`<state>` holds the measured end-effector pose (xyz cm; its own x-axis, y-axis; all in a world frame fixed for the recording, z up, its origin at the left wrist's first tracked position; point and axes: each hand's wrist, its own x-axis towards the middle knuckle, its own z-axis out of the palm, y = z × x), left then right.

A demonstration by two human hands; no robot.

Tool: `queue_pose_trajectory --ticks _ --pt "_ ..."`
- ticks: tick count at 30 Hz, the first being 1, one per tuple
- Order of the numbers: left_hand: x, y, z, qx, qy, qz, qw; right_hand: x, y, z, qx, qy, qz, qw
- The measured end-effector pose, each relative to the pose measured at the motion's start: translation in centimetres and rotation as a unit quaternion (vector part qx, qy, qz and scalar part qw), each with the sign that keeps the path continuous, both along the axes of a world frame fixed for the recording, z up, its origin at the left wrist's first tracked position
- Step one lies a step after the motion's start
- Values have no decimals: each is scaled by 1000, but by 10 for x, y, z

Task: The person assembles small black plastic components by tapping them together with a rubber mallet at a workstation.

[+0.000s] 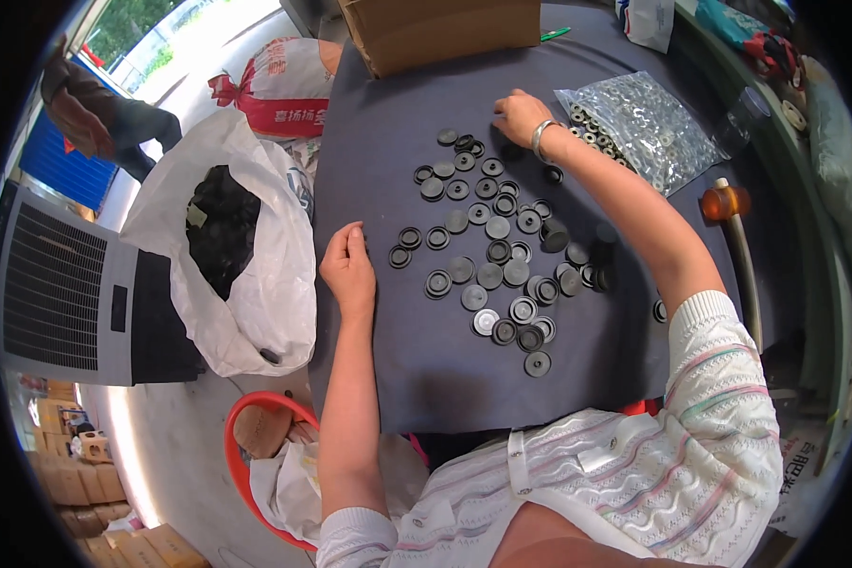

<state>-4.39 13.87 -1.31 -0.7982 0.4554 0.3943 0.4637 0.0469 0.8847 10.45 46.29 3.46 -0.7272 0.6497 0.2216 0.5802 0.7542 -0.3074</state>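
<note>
My left hand [348, 272] rests at the left edge of the dark cloth-covered table, its fingers curled in and the thumb on top. Whatever may be inside it is hidden. Reaching across to the far side, my right hand [523, 118] has its fingers bent down toward the cloth, and I cannot make out what they hold. A bracelet circles that wrist. Between my arms lie many round black caps [489, 275], some showing a ringed hollow side, others a flat face. Beside my right forearm is a clear plastic bag [648, 123] with small metal rings spilling from its mouth.
A cardboard box [445, 38] stands at the table's far edge. On the right lies a hammer [726, 203] with an amber head. Left of the table are an open white sack [279, 275] of black pieces, a red basin [241, 454] and a grey air cooler [57, 284]. Another person stands far left.
</note>
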Motion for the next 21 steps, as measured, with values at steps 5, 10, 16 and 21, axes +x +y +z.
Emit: queue_pose_trajectory --ticks 5,10,16,21 --pt "-13 -12 5 -38 72 35 996 -60 -63 30 88 -33 196 976" --pt "7 5 8 -32 122 8 992 -72 -46 16 164 -180 162 956" --pt "12 -11 20 -93 126 35 987 -97 -45 8 93 -79 147 982" --pt "3 4 15 -86 162 25 983 -107 -13 -15 12 -34 200 979"
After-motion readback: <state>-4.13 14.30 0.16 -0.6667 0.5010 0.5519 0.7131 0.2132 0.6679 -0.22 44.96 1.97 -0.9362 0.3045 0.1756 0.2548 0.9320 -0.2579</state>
